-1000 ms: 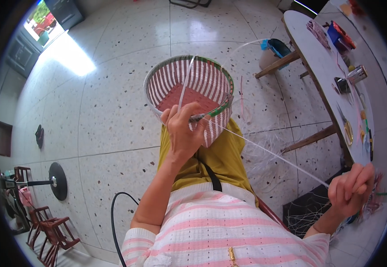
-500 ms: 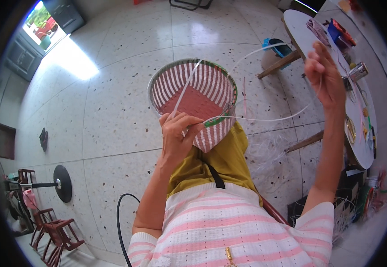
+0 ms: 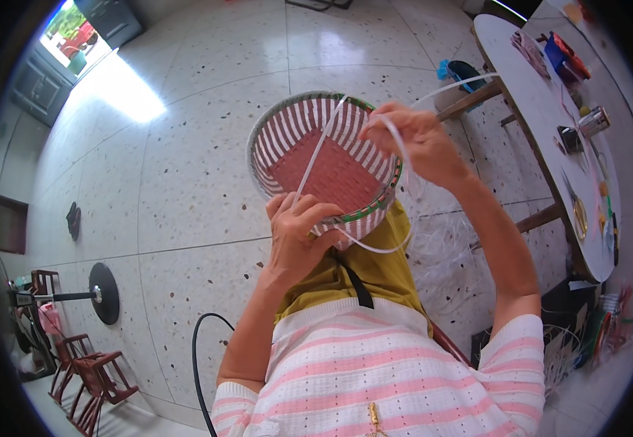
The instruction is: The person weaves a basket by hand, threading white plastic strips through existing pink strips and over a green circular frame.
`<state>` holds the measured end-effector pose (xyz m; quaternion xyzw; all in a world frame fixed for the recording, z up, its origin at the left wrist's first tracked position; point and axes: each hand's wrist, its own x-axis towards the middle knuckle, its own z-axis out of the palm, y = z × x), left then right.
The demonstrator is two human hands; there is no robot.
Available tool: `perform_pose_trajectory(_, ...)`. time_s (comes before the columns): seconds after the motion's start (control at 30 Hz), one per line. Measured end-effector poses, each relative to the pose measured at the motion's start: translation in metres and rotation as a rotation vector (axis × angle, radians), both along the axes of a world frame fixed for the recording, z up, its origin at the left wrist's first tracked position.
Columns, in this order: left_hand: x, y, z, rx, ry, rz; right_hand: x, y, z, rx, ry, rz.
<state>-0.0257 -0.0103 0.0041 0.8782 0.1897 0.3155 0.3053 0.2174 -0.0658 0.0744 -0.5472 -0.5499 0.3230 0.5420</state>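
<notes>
A round woven basket [image 3: 316, 171], with pink-and-white striped sides and a reddish bottom, rests at my knees. Green strip wraps part of its rim on the right and near side. My left hand [image 3: 298, 229] is closed on the near rim, thumb and forefinger pinching it. From under those fingers a white flat plastic strip [image 3: 321, 149] runs slantwise across the opening to the far rim. My right hand [image 3: 422, 142] is raised over the right rim, fingers closed on a white strip that loops down past my lap to the near rim.
To the right stands an oval white table [image 3: 586, 211] on wooden legs, holding scissors [image 3: 579, 217], a tin can [image 3: 593, 121] and a blue container [image 3: 565, 58]. Loose clear strips [image 3: 440, 251] litter the floor beside my lap. Small brown chairs [image 3: 94, 379] are at the lower left.
My right hand has come from above the table leftward to the basket's right rim, bringing the strip, which now hangs in a loop. My left hand stays on the near rim.
</notes>
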Motion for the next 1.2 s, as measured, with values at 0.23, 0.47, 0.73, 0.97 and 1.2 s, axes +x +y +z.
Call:
perform_pose_trajectory(0.23, 0.005, -0.004, -0.006, 0.041, -0.024, 0.023, -0.016, 0.017, -0.025, -0.353, -0.265, 0.349)
perform_pose_trajectory(0.47, 0.005, -0.006, -0.007, 0.051, 0.005, 0.018, -0.016, 0.03, -0.028, -0.657, -0.135, 0.556)
perform_pose_trajectory(0.73, 0.007, -0.009, -0.007, 0.069, -0.028, 0.037, -0.017, 0.04, -0.029, -0.816, -0.18, 0.565)
perform_pose_trajectory(0.97, 0.01, -0.006, -0.008, 0.074, -0.063, 0.039, -0.015, 0.041, -0.037, -0.845, -0.084, 0.557)
perform_pose_trajectory(1.2, 0.012, -0.006, -0.006, 0.047, -0.092, 0.053, -0.013, 0.045, -0.03, -0.847, -0.17, 0.609)
